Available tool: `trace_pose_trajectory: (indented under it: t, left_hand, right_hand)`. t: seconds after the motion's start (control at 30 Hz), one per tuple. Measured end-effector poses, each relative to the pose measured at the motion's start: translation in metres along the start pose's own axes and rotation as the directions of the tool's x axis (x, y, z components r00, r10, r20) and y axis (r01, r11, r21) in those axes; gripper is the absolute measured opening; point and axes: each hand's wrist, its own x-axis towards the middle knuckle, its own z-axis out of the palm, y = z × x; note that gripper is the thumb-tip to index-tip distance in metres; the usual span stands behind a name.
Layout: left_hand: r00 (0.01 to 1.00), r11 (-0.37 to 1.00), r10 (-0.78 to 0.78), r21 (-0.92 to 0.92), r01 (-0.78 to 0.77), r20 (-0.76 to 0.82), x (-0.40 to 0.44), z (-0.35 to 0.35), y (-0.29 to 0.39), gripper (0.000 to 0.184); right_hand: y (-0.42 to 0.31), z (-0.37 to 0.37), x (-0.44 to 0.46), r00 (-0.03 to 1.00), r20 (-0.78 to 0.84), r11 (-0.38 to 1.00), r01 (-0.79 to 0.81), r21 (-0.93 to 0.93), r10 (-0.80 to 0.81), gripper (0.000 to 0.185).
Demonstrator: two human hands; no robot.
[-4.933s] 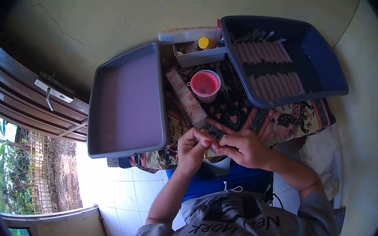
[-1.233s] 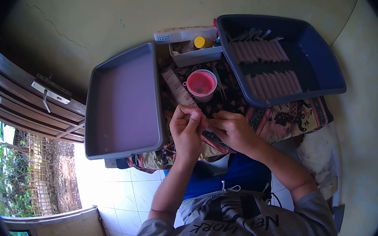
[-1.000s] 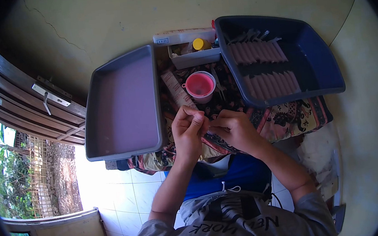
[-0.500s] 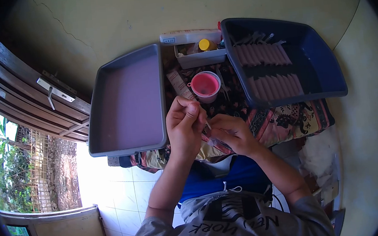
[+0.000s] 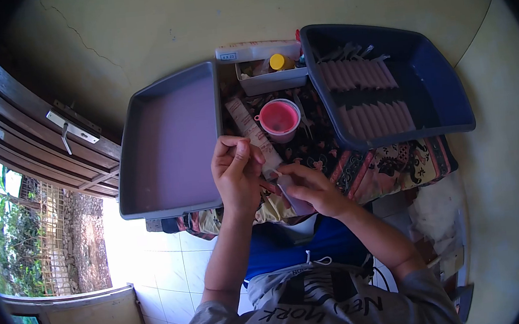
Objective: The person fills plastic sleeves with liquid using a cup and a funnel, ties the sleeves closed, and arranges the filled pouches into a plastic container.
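Observation:
My right hand is closed around the neck of a slim clear plastic bag filled with something pinkish; the bag hangs below the fingers. Close by on the left, my left hand is raised with its fingers curled and thumb pressed in; whatever it may pinch is too small to make out. Just beyond both hands, a pink funnel sits in a white cup. Beside the cup lies a long printed plastic packet, its near end by my hands.
A grey tray of mauve liquid stands left. To the right, a dark blue tray holds two rows of filled tubes. Behind are a small box with a yellow-capped bottle and a white pack. Patterned cloth lies underneath.
My hands have moved apart, the left one shifting left. The filled plastic bag now shows hanging beneath my right hand, where it was mostly hidden before.

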Motion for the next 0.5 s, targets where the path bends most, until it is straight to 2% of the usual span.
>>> trace_pose_trajectory:
  t: [0.07,0.17,0.2,0.27,0.3,0.37,0.4,0.43,0.5]
  left_hand:
    - [0.994,0.998,0.051,-0.022,-0.054,-0.092,0.005,-0.008,0.003,0.008]
    - [0.988,0.995,0.084,-0.041,-0.09,-0.126,0.005,-0.012,0.01,0.008]
    - [0.993,0.994,0.081,-0.066,-0.086,-0.08,0.005,-0.018,0.01,0.008]
    - [0.993,0.996,0.078,-0.041,-0.082,-0.085,0.001,-0.021,0.007,0.008]
    - [0.993,0.997,0.074,-0.014,-0.076,-0.087,-0.001,-0.021,0.005,0.007]
    - [0.994,0.997,0.075,0.012,-0.075,-0.082,-0.006,-0.021,0.0,0.007]
    - [0.994,0.996,0.079,0.041,-0.076,-0.08,-0.009,-0.021,-0.001,0.007]
    - [0.994,0.996,0.079,0.039,-0.076,-0.08,-0.013,-0.02,-0.003,0.007]
    - [0.997,0.993,0.042,0.116,-0.034,-0.06,-0.019,-0.018,-0.006,0.009]
  right_hand:
    - [-0.001,0.006,0.0,0.998,-0.014,0.986,0.057,-0.159,-0.06,0.046]
    - [-0.002,0.005,-0.001,0.997,-0.057,0.988,0.051,-0.145,-0.06,0.049]
    - [-0.002,0.003,0.0,0.997,-0.055,0.988,0.049,-0.145,-0.058,0.049]
    - [-0.004,-0.001,-0.001,0.969,-0.122,0.924,0.161,-0.348,-0.215,0.045]
    - [-0.004,-0.004,-0.002,0.969,-0.123,0.923,0.159,-0.35,-0.214,0.045]
    - [-0.005,-0.009,-0.006,0.945,-0.288,0.987,0.133,-0.09,-0.154,0.039]
    - [-0.01,-0.004,-0.005,0.912,-0.344,0.972,0.236,-0.001,-0.222,0.034]
    - [-0.013,-0.003,-0.005,0.912,-0.343,0.972,0.236,-0.003,-0.223,0.034]
    - [-0.017,-0.003,-0.006,0.863,-0.401,0.936,0.35,0.038,-0.306,0.035]
